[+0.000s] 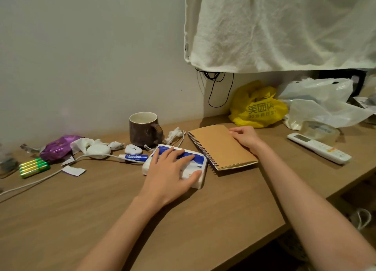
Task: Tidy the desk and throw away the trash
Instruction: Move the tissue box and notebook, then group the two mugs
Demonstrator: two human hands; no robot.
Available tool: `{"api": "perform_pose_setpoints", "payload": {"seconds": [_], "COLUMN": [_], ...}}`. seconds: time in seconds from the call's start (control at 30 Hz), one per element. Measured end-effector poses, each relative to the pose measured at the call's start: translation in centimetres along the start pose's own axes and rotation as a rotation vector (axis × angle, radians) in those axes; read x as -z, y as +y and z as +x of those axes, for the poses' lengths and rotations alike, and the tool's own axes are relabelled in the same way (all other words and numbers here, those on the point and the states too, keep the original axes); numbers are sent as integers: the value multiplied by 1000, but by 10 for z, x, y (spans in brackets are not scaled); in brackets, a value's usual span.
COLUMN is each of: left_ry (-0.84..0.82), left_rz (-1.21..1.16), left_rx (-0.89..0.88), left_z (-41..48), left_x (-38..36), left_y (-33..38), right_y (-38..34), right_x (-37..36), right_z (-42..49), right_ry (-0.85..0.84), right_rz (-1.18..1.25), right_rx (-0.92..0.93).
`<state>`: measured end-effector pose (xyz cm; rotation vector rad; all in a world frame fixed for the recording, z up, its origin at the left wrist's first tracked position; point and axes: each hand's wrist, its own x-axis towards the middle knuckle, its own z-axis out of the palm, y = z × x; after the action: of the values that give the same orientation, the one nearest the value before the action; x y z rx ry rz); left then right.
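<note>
Tissue pack lies mid-desk under our left hand, whose fingers lie flat across its top, thumb at its near side. Just beside it, our right hand curls round the far edge of the spiral notebook.

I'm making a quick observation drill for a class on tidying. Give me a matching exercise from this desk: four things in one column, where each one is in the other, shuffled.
Things:
1. mug
2. notebook
3. tissue pack
4. remote

Places:
A. under the left hand
B. under the right hand
C. lying flat at the far right, no hand on it
D. upright, left of the notebook, no hand on it

Pairs: 1-D, 2-B, 3-A, 4-C
</note>
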<state>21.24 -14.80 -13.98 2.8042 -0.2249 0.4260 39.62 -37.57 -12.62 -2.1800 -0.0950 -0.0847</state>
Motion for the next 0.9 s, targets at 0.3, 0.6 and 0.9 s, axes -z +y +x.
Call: {"api": "perform_pose_setpoints", "payload": {"seconds": [0.3,0.6,0.9], "left_ry": [-21,-44,-45], "left_rz": [-3,-2,-3], "left_rx": [-4,12,19], "left_z": [-3,-5,-8], "left_x": [3,3,3], "left_y": [-6,-6,-3], "right_y": [9,5,-6], "right_x": [-3,-1,5], "right_z": [18,2,-100], "right_ry": [133,203,-394], "right_rz": [-235,-439,-795], "right_rx": [118,198,45]}}
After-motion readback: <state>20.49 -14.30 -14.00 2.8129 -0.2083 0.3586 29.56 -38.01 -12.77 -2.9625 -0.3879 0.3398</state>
